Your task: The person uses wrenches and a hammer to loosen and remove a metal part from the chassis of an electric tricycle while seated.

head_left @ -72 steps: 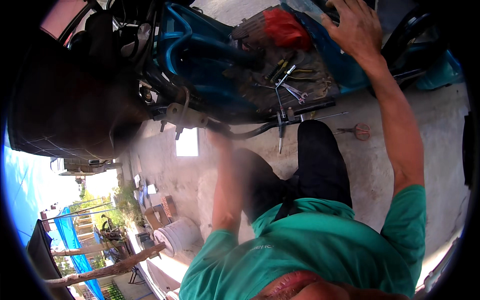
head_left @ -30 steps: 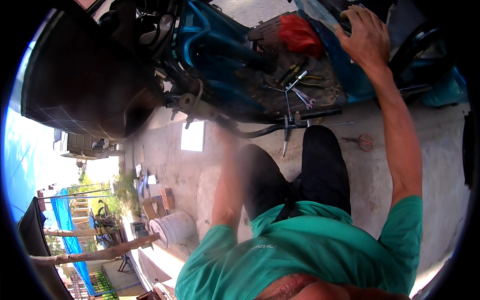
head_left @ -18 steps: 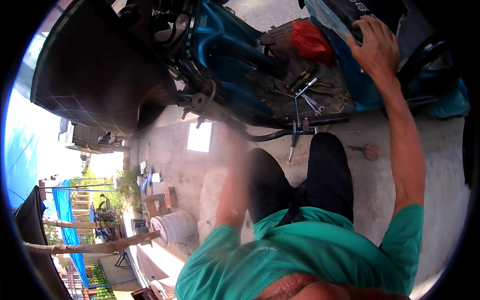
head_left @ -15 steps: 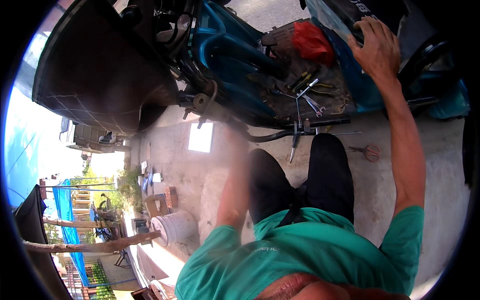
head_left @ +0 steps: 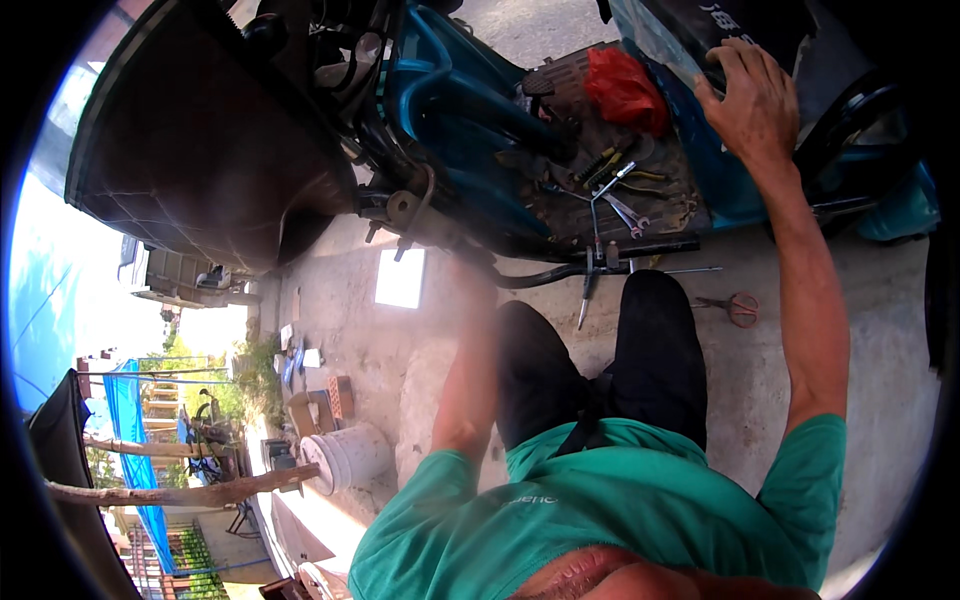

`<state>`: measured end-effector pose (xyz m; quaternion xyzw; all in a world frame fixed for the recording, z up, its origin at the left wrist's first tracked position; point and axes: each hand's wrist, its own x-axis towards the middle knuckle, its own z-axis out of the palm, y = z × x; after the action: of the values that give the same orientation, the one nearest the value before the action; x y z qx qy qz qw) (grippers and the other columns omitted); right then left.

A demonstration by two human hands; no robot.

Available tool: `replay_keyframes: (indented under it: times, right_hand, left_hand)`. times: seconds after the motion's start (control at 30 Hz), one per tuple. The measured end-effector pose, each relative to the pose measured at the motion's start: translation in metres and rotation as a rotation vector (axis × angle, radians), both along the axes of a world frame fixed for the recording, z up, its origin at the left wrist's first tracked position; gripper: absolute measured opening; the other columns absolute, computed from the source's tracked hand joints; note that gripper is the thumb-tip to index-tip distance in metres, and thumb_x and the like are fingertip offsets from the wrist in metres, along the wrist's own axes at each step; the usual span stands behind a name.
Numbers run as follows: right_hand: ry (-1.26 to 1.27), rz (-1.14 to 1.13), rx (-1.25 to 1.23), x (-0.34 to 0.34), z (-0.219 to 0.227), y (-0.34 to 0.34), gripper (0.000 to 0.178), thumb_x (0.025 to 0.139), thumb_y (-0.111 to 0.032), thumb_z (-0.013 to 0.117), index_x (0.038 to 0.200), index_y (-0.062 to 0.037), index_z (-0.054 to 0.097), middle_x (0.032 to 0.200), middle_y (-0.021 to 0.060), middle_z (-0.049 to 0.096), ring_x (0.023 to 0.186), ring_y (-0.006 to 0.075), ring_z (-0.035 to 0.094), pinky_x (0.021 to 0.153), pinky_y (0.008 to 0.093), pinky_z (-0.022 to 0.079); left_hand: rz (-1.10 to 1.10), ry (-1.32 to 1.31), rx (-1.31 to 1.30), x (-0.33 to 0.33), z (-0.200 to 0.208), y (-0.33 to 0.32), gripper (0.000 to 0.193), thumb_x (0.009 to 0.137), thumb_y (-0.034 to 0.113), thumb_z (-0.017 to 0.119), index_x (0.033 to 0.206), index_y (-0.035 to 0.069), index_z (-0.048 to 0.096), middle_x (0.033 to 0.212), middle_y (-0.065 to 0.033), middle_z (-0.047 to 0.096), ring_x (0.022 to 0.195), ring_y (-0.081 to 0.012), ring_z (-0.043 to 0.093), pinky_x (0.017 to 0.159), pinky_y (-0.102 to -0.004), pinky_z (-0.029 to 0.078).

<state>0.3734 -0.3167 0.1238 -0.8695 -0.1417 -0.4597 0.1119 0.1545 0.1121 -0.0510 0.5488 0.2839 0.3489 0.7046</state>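
My right hand (head_left: 752, 105) rests, fingers spread, on the dark seat (head_left: 690, 30) of a teal three-wheeler or scooter (head_left: 450, 90). My left hand (head_left: 470, 265) reaches to the vehicle's lower front edge, beside a black metal tube (head_left: 540, 278); a hazy smear hides its fingers. On the footboard (head_left: 560, 75) lie wrenches (head_left: 628, 212), yellow-handled pliers (head_left: 640, 183), a T-shaped socket wrench (head_left: 598, 200) and a crumpled red plastic bag (head_left: 625, 90). The socket wrench's lower end overlaps the tube along the footboard's edge.
Orange-handled scissors (head_left: 740, 309) lie on the concrete floor right of my knees. A white square sheet (head_left: 400, 278) is on the floor at left. Farther left stand a white bucket (head_left: 350, 457), a brick (head_left: 341, 396) and a wooden pole (head_left: 200, 494). A dark quilted cover (head_left: 200, 140) hangs over the vehicle's front.
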Motion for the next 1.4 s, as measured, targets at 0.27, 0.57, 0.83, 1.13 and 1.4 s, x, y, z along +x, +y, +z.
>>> replay_keyframes:
  times: [0.27, 0.57, 0.83, 1.13, 1.4]
  right_hand:
    - [-0.005, 0.009, 0.006, -0.001, 0.003, 0.001, 0.033, 0.087, -0.032, 0.075, 0.115, -0.0165, 0.070, 0.125, 0.0017, 0.067, 0.125, 0.0246, 0.059, 0.106, 0.0456, 0.046]
    - [-0.037, 0.009, 0.013, 0.000, 0.000, 0.003, 0.032, 0.085, -0.031, 0.075, 0.113, -0.0161, 0.070, 0.124, 0.0017, 0.067, 0.124, 0.0249, 0.060, 0.105, 0.0450, 0.046]
    - [-0.031, -0.018, -0.006, -0.001, 0.002, 0.001, 0.032, 0.087, -0.033, 0.074, 0.114, -0.0168, 0.070, 0.124, 0.0007, 0.067, 0.124, 0.0244, 0.059, 0.105, 0.0448, 0.047]
    - [0.001, -0.035, -0.026, -0.004, 0.003, 0.003, 0.033, 0.089, -0.035, 0.074, 0.118, -0.0187, 0.069, 0.129, -0.0005, 0.066, 0.127, 0.0238, 0.058, 0.107, 0.0446, 0.046]
    - [0.027, -0.057, -0.035, -0.005, 0.005, 0.000, 0.034, 0.090, -0.035, 0.074, 0.119, -0.0183, 0.069, 0.129, -0.0001, 0.065, 0.127, 0.0237, 0.058, 0.108, 0.0450, 0.046]
  left_hand:
    - [-0.015, 0.018, 0.099, -0.003, 0.013, -0.010, 0.030, 0.108, 0.034, 0.042, 0.107, 0.009, 0.059, 0.067, -0.0065, 0.058, 0.057, -0.0205, 0.059, 0.054, -0.0321, 0.047]
    - [0.021, -0.022, -0.002, -0.001, -0.014, 0.012, 0.026, 0.107, 0.029, 0.045, 0.103, 0.008, 0.059, 0.067, -0.0070, 0.058, 0.057, -0.0207, 0.059, 0.054, -0.0325, 0.048]
    - [0.047, 0.045, 0.045, 0.001, 0.002, -0.003, 0.027, 0.107, 0.031, 0.045, 0.104, 0.008, 0.059, 0.065, -0.0067, 0.057, 0.056, -0.0205, 0.058, 0.054, -0.0320, 0.048]
    - [0.015, 0.006, 0.066, 0.000, -0.002, 0.003, 0.030, 0.107, 0.033, 0.043, 0.108, 0.008, 0.059, 0.064, -0.0058, 0.055, 0.057, -0.0195, 0.058, 0.054, -0.0315, 0.047]
    - [-0.038, -0.031, 0.043, 0.001, 0.012, -0.014, 0.030, 0.107, 0.034, 0.045, 0.114, 0.008, 0.060, 0.065, -0.0046, 0.054, 0.055, -0.0182, 0.056, 0.053, -0.0315, 0.045]
